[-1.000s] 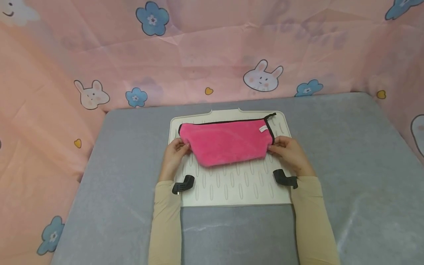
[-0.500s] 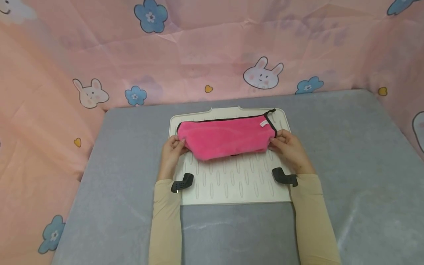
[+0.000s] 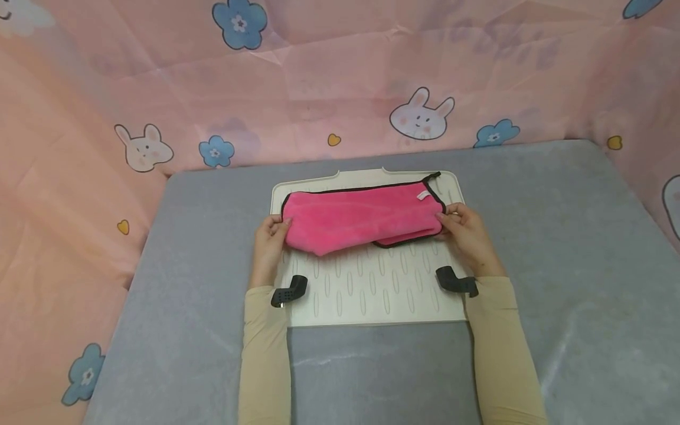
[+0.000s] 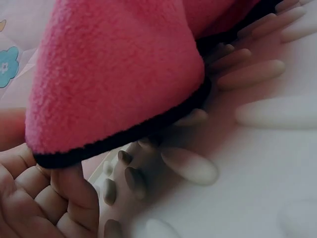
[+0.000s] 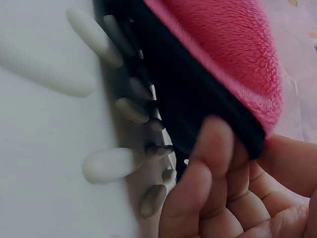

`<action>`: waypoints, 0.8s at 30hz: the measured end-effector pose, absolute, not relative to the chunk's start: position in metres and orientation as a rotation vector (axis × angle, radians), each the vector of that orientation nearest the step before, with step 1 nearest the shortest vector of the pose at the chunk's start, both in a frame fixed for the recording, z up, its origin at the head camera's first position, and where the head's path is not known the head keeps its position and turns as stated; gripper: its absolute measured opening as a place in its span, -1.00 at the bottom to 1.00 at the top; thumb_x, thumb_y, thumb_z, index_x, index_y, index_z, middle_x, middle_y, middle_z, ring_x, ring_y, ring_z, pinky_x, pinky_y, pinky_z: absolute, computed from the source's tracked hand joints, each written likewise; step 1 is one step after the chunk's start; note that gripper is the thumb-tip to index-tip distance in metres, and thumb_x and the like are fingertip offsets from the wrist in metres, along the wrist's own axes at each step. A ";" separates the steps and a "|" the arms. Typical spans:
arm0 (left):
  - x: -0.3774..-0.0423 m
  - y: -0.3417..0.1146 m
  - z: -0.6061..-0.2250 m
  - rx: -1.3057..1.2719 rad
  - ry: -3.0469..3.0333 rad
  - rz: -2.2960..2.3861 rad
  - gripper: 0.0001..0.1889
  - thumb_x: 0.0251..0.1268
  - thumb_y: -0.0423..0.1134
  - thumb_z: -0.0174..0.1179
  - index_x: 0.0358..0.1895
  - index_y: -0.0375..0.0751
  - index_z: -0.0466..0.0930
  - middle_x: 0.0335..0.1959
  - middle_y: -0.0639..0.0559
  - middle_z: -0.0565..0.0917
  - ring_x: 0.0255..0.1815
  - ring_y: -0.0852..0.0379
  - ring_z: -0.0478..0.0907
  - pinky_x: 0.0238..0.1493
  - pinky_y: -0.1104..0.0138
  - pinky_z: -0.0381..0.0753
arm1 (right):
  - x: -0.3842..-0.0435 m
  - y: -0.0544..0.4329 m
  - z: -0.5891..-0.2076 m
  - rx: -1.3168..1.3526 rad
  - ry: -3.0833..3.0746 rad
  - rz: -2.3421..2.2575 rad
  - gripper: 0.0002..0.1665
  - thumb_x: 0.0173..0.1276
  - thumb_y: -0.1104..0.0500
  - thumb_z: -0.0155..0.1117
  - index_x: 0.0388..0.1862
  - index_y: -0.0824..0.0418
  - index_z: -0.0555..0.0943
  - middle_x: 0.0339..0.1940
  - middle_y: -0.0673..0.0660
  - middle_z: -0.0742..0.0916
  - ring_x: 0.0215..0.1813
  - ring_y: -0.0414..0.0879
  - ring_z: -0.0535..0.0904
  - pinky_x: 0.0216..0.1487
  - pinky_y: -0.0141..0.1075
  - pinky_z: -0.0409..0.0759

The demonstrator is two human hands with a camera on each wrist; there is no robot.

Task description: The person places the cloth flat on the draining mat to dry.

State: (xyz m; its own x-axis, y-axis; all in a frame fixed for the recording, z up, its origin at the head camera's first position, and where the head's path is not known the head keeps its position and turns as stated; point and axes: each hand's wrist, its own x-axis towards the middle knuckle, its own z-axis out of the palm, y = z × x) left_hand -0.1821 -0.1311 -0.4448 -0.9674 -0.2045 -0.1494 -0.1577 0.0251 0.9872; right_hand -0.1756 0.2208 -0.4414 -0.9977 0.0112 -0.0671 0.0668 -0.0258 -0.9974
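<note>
A pink fleecy towel (image 3: 356, 215) with black edging hangs between both hands over a cream ribbed mat (image 3: 372, 307) in the head view. It looks folded, with a flap of its lower edge showing at the right. A white label and a black loop sit at its far right corner. My left hand (image 3: 268, 248) pinches the towel's left end; up close, its fingers (image 4: 74, 193) lie under the black border. On the opposite side, my right hand (image 3: 471, 242) pinches the right end, thumb on top and fingers (image 5: 188, 193) underneath.
The mat lies on a grey table (image 3: 382, 378), with a notched rim at its far side. A pink curtain (image 3: 329, 65) printed with rabbits and flowers stands behind and at the sides. Black wrist devices (image 3: 291, 291) project inward from both sleeves.
Both hands have moved slightly farther away and a little apart, stretching the towel wider. Its front edge has risen, and a black-edged flap has come into view at the lower right.
</note>
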 end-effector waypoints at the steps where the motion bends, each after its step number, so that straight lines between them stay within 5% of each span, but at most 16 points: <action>1: -0.182 -0.132 -0.444 0.396 -2.218 -2.139 -0.88 0.41 -0.32 0.04 -0.17 -0.34 0.43 -0.48 0.11 0.55 -0.56 0.32 0.37 -0.51 0.49 0.33 | -0.176 0.221 -0.441 0.094 2.137 -2.251 -0.91 0.43 0.37 0.02 -0.30 0.34 0.33 -0.58 -0.12 0.64 -0.53 -0.32 0.53 -0.46 -0.47 0.55; 9: -0.182 -0.136 -0.442 0.403 -2.213 -2.177 -0.86 0.39 -0.28 0.09 -0.21 -0.31 0.42 -0.59 0.16 0.48 -0.70 0.30 0.20 -0.64 0.48 0.18 | -0.176 0.221 -0.440 0.087 2.088 -2.321 -0.90 0.45 0.32 0.01 -0.27 0.30 0.32 -0.56 -0.11 0.62 -0.51 -0.33 0.50 -0.44 -0.49 0.49; 17: -0.175 -0.151 -0.440 0.190 -2.458 -2.220 -0.83 0.39 -0.33 0.07 -0.17 -0.44 0.44 -0.50 0.15 0.59 -0.47 0.30 0.50 -0.37 0.47 0.49 | -0.175 0.222 -0.439 0.075 2.080 -2.271 -0.88 0.48 0.29 -0.03 -0.22 0.35 0.28 -0.52 -0.11 0.65 -0.46 -0.33 0.55 -0.38 -0.47 0.53; 24: -0.177 -0.149 -0.441 0.215 -2.365 -2.275 -0.89 0.41 -0.33 0.04 -0.22 -0.34 0.39 -0.56 0.17 0.56 -0.53 0.30 0.44 -0.46 0.45 0.46 | -0.174 0.221 -0.438 0.108 2.094 -2.255 -0.93 0.50 0.23 -0.04 -0.20 0.20 0.30 -0.55 -0.13 0.64 -0.44 -0.35 0.52 -0.36 -0.49 0.46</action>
